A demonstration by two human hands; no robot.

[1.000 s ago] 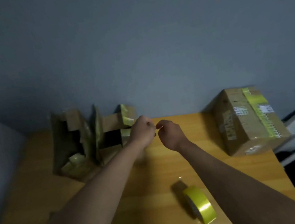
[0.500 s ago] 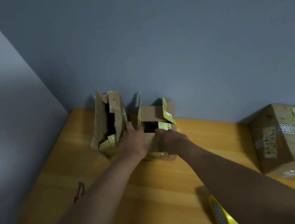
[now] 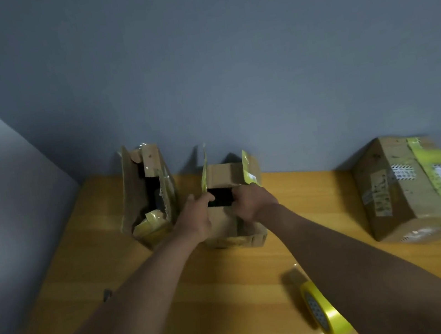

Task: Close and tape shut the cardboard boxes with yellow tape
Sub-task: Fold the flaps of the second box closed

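Wooden table (image 3: pixel 236 304), backed against a grey wall. Far right: taped box (image 3: pixel 412 184), sealed in yellow. Far left: tall box (image 3: pixel 145 196), flaps ragged. Centre: open box (image 3: pixel 235 219), mouth dark, flaps upright beyond the knuckles. Left hand (image 3: pixel 194 219) and right hand (image 3: pixel 251 202) curled on its near rim, either side. Tape roll (image 3: pixel 325 311) on edge (nearer the right arm).
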